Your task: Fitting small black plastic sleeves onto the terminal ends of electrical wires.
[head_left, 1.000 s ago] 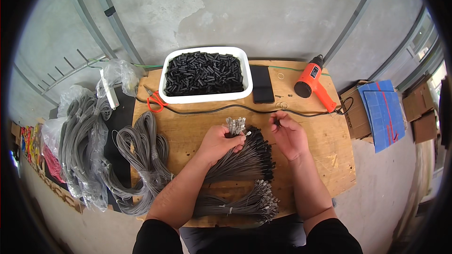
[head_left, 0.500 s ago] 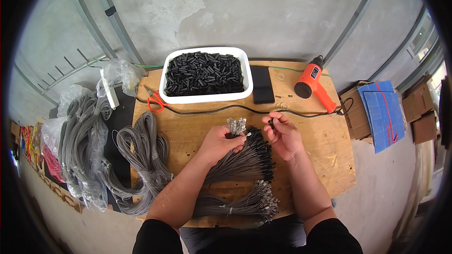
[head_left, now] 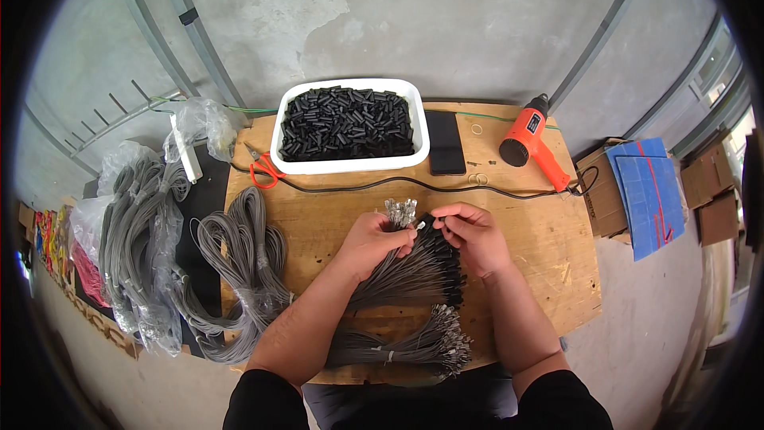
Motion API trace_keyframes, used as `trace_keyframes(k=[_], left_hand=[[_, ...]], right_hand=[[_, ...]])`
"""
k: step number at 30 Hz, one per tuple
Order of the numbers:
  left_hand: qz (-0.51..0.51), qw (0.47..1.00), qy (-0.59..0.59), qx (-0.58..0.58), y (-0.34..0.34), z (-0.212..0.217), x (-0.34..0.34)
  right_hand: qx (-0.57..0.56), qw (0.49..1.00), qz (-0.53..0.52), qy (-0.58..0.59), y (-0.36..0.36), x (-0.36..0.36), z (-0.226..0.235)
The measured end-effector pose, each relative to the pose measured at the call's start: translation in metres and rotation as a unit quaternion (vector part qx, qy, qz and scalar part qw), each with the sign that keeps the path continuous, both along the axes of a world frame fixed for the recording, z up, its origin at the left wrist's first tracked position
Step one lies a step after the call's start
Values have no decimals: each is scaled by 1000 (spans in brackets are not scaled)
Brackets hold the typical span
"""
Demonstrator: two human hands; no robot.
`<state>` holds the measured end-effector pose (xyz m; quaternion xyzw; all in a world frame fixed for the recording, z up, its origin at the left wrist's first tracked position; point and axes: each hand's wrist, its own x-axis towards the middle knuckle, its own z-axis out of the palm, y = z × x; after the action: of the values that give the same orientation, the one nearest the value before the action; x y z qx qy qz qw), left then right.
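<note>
My left hand is closed round a bunch of grey wires, their silvery metal terminals poking up above the fingers. One terminal sticks out to the right, apart from the others. Right beside it, my right hand pinches a small black sleeve, partly hidden by the fingertips. I cannot tell whether sleeve and terminal touch. Below the hands lies a fan of grey wires whose right ends carry black sleeves. Nearer me, a tied bundle of grey wires shows bare metal terminals.
A white tub heaped with black sleeves stands at the back, a black phone beside it. An orange heat gun lies back right, its cord crossing the table. Orange-handled scissors lie left of the tub. Coiled grey wires fill the left.
My right hand has moved left with the black sleeve, from a short way off to right beside the single terminal. My left hand has stayed nearly still.
</note>
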<state>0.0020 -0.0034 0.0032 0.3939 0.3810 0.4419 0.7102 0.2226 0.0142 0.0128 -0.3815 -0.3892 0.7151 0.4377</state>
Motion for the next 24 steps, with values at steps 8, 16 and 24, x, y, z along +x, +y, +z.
trace_keyframes(k=[8,16,24], left_hand=[[-7,1000,11,8,0,-2,1],[-7,1000,18,12,-1,1,3],[-32,999,16,12,0,-2,2]], right_hand=[[58,996,11,-60,-4,-3,-2],[70,995,7,-65,-5,-5,-2],[104,994,-18,-25,-5,-7,-10]])
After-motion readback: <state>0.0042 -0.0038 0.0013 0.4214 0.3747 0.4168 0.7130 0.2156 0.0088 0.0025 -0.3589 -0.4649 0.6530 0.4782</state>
